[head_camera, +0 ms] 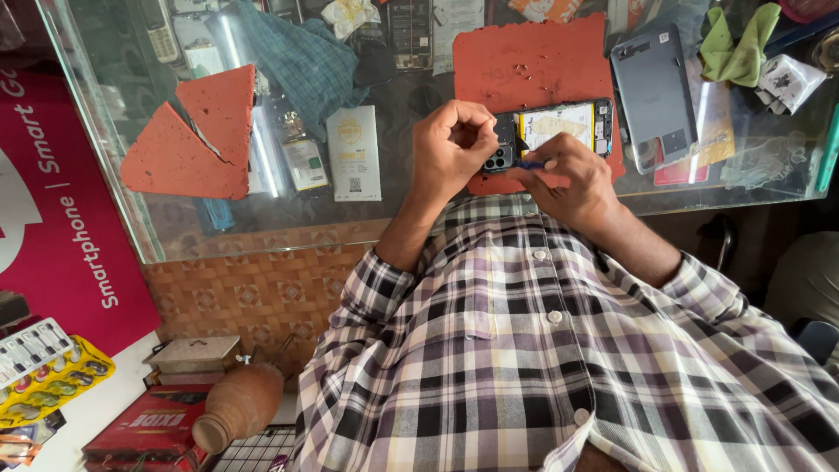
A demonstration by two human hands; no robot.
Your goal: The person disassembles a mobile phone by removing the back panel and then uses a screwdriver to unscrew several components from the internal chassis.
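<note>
Opened phone (551, 131) lying back-up on a red mat (533, 65) at the near edge of the glass counter (393, 210), insides and pale battery showing. Left hand (450, 149) curled into a loose fist at the phone's camera end, fingertips pressed to its corner. Right hand (568, 179) just beside it, fingers pinched narrow on a small blue tool (531, 163) laid against the phone's lower edge.

Under the glass, left of the hands: a white upright box (354, 153) with a round yellowish mark, and a smaller label-faced pack (304, 163) beside it. Further left, a red mat broken in two pieces (197, 135) on top of the glass. Checked blue cloth (301, 61) behind these. Right of the phone, a grey back cover (654, 87) lying flat, a red card partly under it. Green cloth (743, 44) and a crumpled white wrapper (786, 83) at the far right.

Pink sign (61, 218) with white lettering down the counter's left side. Below, a yellow tray of small items (48, 376), a red box (149, 433), a clay pot (236, 402) tipped on its side. Checked shirt (559, 350) filling the lower foreground, hiding the counter's front.
</note>
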